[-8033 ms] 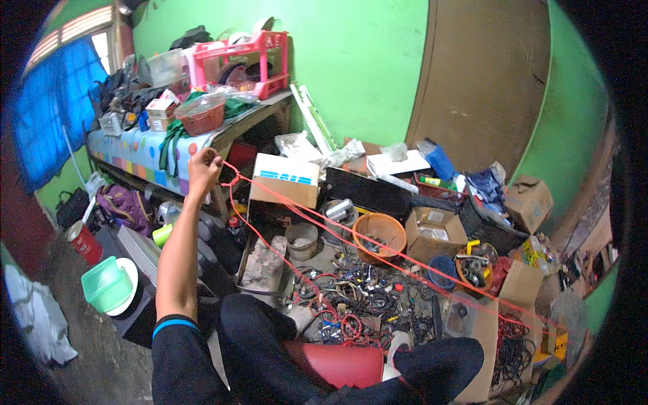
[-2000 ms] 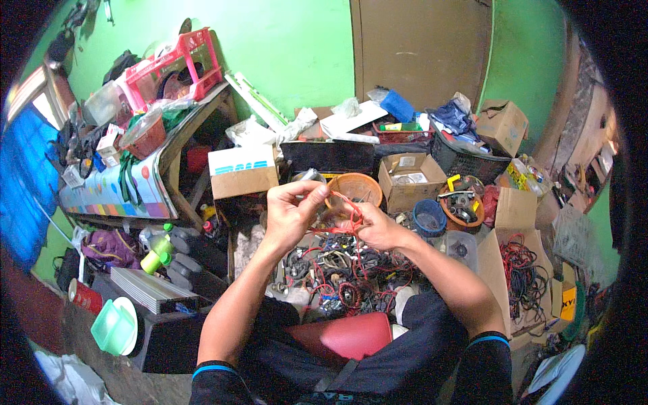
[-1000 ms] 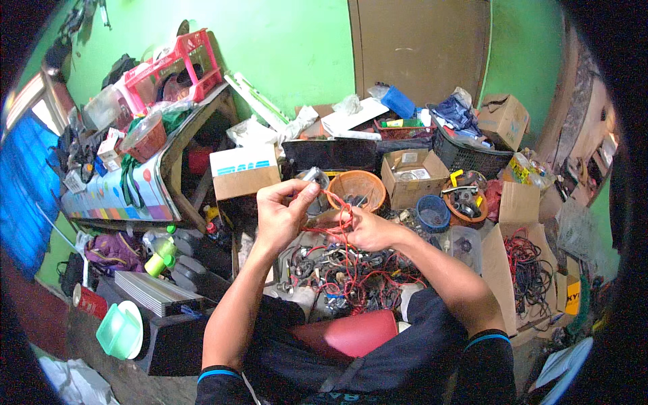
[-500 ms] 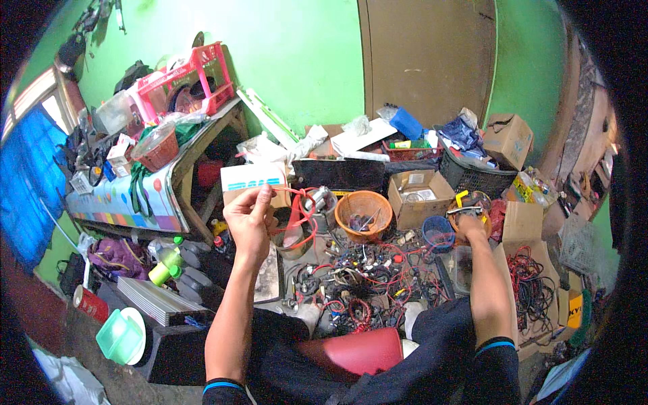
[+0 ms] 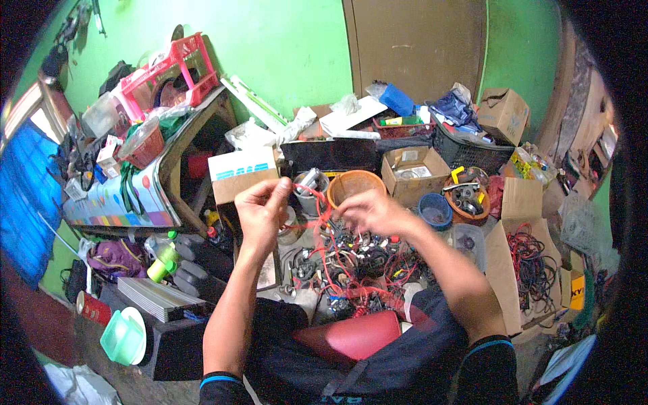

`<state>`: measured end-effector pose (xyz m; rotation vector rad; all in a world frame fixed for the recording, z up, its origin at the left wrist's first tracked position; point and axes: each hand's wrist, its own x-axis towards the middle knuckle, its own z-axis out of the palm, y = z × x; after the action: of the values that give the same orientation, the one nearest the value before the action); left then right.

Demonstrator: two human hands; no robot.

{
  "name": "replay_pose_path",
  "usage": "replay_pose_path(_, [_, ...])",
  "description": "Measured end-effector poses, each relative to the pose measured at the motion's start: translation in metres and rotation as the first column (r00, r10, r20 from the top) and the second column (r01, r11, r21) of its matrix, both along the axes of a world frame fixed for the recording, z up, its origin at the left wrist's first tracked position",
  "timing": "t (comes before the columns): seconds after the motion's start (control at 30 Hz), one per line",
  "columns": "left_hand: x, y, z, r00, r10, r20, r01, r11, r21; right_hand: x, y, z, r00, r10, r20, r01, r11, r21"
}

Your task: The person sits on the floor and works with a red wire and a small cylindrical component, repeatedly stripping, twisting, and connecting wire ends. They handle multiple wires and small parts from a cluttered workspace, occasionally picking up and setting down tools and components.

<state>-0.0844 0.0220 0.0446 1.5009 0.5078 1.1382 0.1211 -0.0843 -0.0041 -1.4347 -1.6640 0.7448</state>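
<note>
My left hand [image 5: 262, 208], raised over the middle of the floor, pinches a thin red wire [image 5: 323, 214] between thumb and fingertips. Part of the wire hangs in loose loops toward the pile below. My right hand [image 5: 375, 214] is somewhat blurred by motion; its bent fingers close at the wire, just right of the left hand. Beneath both hands spreads a heap of cables, connectors and small parts [image 5: 358, 260]. An orange basin [image 5: 356, 183] stands right behind the right hand, and a red padded seat [image 5: 354, 335] lies between my legs.
To the right are a blue bowl [image 5: 434, 211], an orange bowl of tools [image 5: 477, 216], a clear tub [image 5: 470, 244] and an opened carton [image 5: 503, 277] of red and black cables. A black box [image 5: 177, 361] and a cluttered table [image 5: 125, 196] stand left.
My right hand has left the orange bowl of tools and come across to the red wire. The left hand keeps its pinch. The view has shifted slightly.
</note>
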Motion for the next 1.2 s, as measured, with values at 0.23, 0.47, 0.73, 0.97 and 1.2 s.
replay_pose_path(0.23, [0.001,0.005,0.008,0.994,0.059,0.097,-0.064,0.997,0.044,0.161,-0.075,-0.060,0.440,0.004,0.898,0.820,0.405,-0.404])
replay_pose_path(0.47, [0.014,0.000,-0.005,0.983,0.067,0.170,-0.062,0.998,-0.034,-0.021,-0.009,0.011,0.983,0.028,-0.183,-0.007,0.993,0.115])
replay_pose_path(0.73, [0.013,-0.015,-0.003,0.938,0.293,0.188,-0.333,0.911,0.244,-0.073,-0.021,0.026,0.892,-0.308,-0.330,0.392,0.891,0.228])
replay_pose_path(0.97, [0.022,-0.033,-0.006,0.994,0.080,0.069,-0.104,0.866,0.489,-0.064,-0.017,0.036,0.831,-0.235,-0.504,0.415,0.865,0.282])
replay_pose_path(1.2, [0.013,-0.024,0.003,0.970,-0.116,-0.212,0.177,0.939,0.296,-0.052,-0.019,0.042,0.860,-0.096,-0.501,0.279,0.911,0.304])
